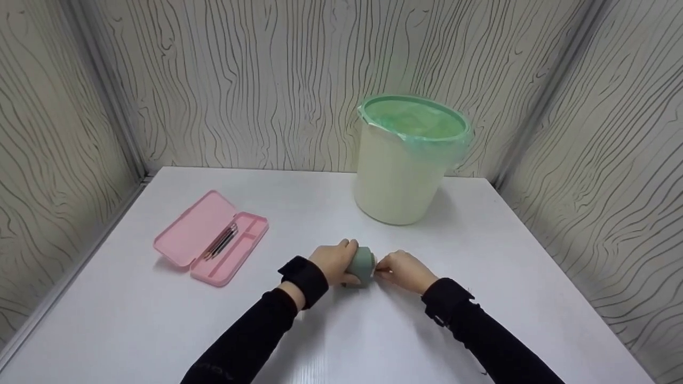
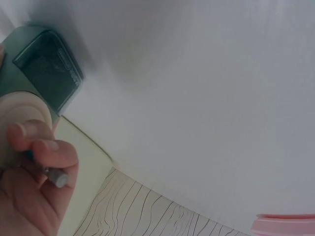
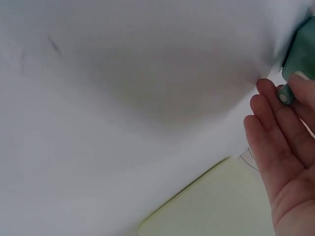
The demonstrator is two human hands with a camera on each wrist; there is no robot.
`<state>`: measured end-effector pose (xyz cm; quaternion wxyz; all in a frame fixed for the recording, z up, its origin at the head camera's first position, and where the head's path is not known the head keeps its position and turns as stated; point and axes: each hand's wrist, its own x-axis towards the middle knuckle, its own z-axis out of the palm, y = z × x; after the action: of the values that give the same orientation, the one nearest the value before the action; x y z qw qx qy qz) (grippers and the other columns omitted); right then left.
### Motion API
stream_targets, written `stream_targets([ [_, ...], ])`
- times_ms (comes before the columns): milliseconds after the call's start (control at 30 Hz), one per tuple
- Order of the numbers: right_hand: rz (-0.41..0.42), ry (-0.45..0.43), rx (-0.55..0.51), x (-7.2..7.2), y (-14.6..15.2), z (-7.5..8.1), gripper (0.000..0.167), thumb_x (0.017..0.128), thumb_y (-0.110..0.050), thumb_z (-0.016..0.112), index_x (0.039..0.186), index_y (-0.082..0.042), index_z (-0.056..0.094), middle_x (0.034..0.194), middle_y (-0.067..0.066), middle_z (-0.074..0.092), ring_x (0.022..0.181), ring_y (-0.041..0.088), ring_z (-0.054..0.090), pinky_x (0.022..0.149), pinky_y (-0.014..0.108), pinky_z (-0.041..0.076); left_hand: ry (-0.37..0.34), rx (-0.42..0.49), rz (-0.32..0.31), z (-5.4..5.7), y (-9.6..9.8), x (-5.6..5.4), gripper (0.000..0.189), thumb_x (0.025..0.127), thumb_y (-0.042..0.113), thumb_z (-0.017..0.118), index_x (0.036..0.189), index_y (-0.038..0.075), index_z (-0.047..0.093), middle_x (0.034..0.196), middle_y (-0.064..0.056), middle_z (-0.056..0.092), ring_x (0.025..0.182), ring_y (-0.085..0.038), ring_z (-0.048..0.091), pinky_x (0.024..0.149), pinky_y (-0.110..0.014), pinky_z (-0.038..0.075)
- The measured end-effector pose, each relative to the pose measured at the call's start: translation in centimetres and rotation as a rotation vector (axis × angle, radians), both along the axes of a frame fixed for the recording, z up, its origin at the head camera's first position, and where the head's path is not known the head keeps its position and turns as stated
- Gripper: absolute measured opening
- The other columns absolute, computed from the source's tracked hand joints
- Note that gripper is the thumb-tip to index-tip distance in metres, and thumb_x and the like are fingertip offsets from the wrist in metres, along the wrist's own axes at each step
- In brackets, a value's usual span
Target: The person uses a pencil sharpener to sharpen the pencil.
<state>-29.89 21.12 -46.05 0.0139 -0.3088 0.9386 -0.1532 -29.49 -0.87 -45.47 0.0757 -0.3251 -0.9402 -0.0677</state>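
A green crank pencil sharpener (image 1: 362, 264) lies in front of me, held near the table. My left hand (image 1: 333, 261) grips its body from the left, fingers over the top and thumb on the near side. At its right end my right hand (image 1: 405, 271) pinches the small crank handle (image 3: 284, 94) between thumb and index finger. In the right wrist view the other fingers extend loosely away from the handle. The left wrist view shows the sharpener's dark see-through shavings drawer (image 2: 49, 71) and a pale round end (image 2: 22, 105) beside the right hand's fingers.
An open pink pencil case (image 1: 248, 240) with several pencils (image 1: 221, 241) in it lies at the left of the white table (image 1: 299, 202). A cream bin (image 1: 397, 176) with a green rim and liner stands at the back right. Wood-grain panels (image 1: 256, 85) enclose the table.
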Motion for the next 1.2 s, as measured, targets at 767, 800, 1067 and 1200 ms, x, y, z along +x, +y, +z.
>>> stream_targets([
  [767, 0.143, 0.16, -0.022, 3.2, 1.1, 2.5, 0.008, 0.092, -0.005, 0.073, 0.097, -0.004, 0.08, 0.09, 0.005, 0.08, 0.082, 0.017, 0.074, 0.073, 0.028, 0.058, -0.047, -0.027, 0.008, 0.4, 0.1, 0.0, 0.066, 0.086, 0.048, 0.08, 0.127, 0.005, 0.051, 0.11, -0.01, 0.066, 0.088, -0.022, 0.071, 0.075, -0.034, 0.061],
  [800, 0.143, 0.173, -0.024, 3.2, 1.2, 2.7, 0.009, 0.092, -0.005, 0.073, 0.097, -0.004, 0.08, 0.09, 0.005, 0.08, 0.082, 0.017, 0.074, 0.073, 0.029, 0.058, -0.049, -0.026, 0.008, 0.4, 0.1, -0.1, 0.066, 0.086, 0.048, 0.08, 0.127, 0.005, 0.051, 0.11, -0.01, 0.066, 0.088, -0.022, 0.071, 0.075, -0.034, 0.061],
  [1067, 0.13, 0.222, -0.042, 2.8, 1.3, 4.1, 0.008, 0.093, -0.006, 0.073, 0.098, -0.005, 0.079, 0.089, 0.002, 0.079, 0.081, 0.016, 0.072, 0.074, 0.03, 0.057, -0.079, -0.028, 0.005, 0.6, 0.1, -0.1, 0.065, 0.085, 0.047, 0.081, 0.126, 0.006, 0.051, 0.109, -0.01, 0.066, 0.089, -0.023, 0.071, 0.075, -0.035, 0.061],
  [1200, 0.091, 0.251, -0.06, 2.3, 1.1, 4.3, 0.008, 0.093, -0.007, 0.072, 0.099, -0.005, 0.078, 0.088, 0.002, 0.078, 0.082, 0.016, 0.071, 0.075, 0.033, 0.058, -0.09, -0.029, 0.009, 0.6, 0.1, 0.0, 0.066, 0.086, 0.046, 0.081, 0.128, 0.007, 0.051, 0.111, -0.01, 0.066, 0.091, -0.023, 0.071, 0.076, -0.035, 0.061],
])
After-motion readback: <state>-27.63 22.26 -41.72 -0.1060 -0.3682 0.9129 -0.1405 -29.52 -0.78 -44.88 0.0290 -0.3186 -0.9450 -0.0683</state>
